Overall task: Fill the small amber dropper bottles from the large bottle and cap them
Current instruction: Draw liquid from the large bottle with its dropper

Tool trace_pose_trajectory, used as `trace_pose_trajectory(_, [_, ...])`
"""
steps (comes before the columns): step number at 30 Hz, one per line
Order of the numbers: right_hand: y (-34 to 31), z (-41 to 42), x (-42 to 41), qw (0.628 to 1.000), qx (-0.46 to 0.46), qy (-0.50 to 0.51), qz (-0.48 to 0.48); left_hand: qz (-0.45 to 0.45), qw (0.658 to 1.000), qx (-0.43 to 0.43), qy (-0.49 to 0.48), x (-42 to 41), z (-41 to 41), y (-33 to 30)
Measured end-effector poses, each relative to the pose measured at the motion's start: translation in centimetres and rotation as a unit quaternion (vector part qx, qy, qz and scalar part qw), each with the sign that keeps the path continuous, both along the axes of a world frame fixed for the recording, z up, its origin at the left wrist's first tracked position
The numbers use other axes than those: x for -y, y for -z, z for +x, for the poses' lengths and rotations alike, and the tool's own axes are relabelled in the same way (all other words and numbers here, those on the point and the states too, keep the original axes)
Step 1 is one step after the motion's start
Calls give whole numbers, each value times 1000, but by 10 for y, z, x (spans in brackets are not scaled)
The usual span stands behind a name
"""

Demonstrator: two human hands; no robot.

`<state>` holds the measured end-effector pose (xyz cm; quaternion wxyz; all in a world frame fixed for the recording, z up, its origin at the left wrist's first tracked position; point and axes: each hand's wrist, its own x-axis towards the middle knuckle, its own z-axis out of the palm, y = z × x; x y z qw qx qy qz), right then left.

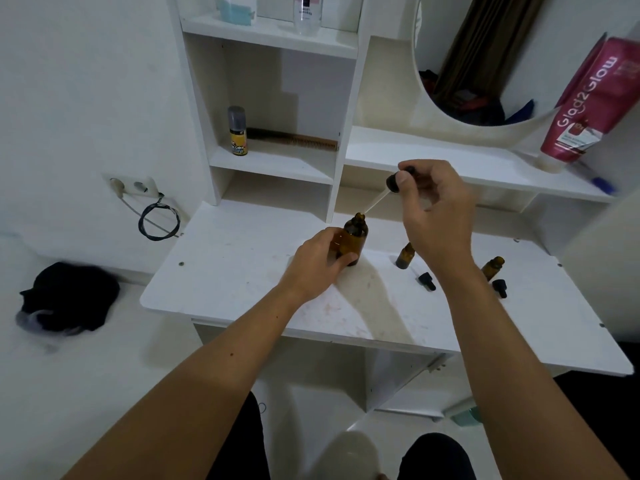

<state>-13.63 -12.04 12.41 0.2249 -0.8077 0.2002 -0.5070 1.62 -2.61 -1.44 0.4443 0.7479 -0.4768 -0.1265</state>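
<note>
A large amber bottle (354, 237) stands uncapped on the white table (242, 258). My left hand (317, 263) grips its body. My right hand (436, 209) pinches the black bulb of a dropper (393, 183) above and to the right; its glass pipette slants down with the tip at the large bottle's mouth. Behind my right wrist stands one small amber bottle (405, 256), open. Another small amber bottle (492, 267) stands further right. Two black dropper caps (426, 280) (499, 287) lie on the table beside them.
White shelves rise behind the table with a yellow spray can (238, 131), a comb (294, 139) and a pink tube (588, 102). A round mirror (478, 57) hangs above. A wall socket with a coiled cable (157, 220) sits at the left, a black cloth (69, 296) on the floor.
</note>
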Motion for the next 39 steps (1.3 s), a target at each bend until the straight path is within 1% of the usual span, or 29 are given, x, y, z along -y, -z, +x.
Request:
trace_pose_trajectory(6, [12, 8, 4, 1000, -17, -13, 11, 8, 1000, 2, -2, 0, 0, 0])
trace_pose_trajectory(9, [13, 14, 8, 998, -25, -26, 51, 10, 1000, 7, -4, 1, 0, 0])
trace_pose_trajectory(13, [22, 20, 14, 990, -64, -42, 117, 4, 1000, 6, -3, 0, 0, 1])
trace_pose_trajectory(16, [30, 23, 14, 980, -86, -43, 174, 1, 1000, 9, -5, 0, 1, 2])
trace_pose_trajectory(18, [33, 24, 14, 976, -94, -36, 193, 3, 1000, 7, -6, 1, 1, 2])
trace_pose_trajectory(23, [36, 28, 12, 972, -93, -32, 213, 7, 1000, -4, -6, 1, 0, 1])
trace_pose_trajectory(29, [37, 28, 10, 977, -92, -14, 190, 3, 1000, -7, -5, 2, 0, 1])
trace_pose_trajectory(33, [36, 26, 9, 973, -83, -28, 212, 3, 1000, -4, -11, 1, -1, 2])
trace_pose_trajectory(39, [22, 19, 5, 977, -51, -35, 202, 17, 1000, -8, -15, -1, -5, -1])
